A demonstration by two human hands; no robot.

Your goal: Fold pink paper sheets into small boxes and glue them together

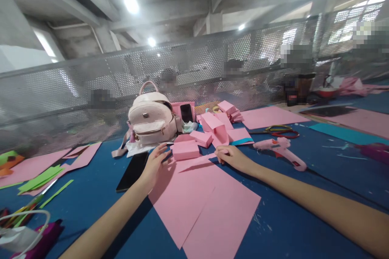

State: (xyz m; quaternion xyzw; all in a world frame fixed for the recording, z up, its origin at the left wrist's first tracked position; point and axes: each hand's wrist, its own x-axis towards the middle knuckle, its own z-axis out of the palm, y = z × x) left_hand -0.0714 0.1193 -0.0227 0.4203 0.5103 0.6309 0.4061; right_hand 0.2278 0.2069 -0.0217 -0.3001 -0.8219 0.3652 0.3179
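Pink paper strip [197, 163] lies above two overlapping pink sheets [188, 198], near their far end, tapering toward the left. Its right end runs into the right hand [232, 158], thumb and curled fingers together, pinched on it; most of the strip extends out leftward from the grip, toward the small pink box [186, 150]. Left hand [154, 166] has its fingers parted, holding nothing visible, just left of that box; whether the fingertips touch it, cannot tell.

Hard to make out: strip's gripped end, covered by fingers. Black phone [131, 173] partly hidden behind the left hand and wrist. White charger [18, 238] cut off at the lower left edge. Glue gun [284, 150] right of the right hand, its cord leaving frame. Beyond the perforated screen [194, 62], figures blurred, heads pixelated.
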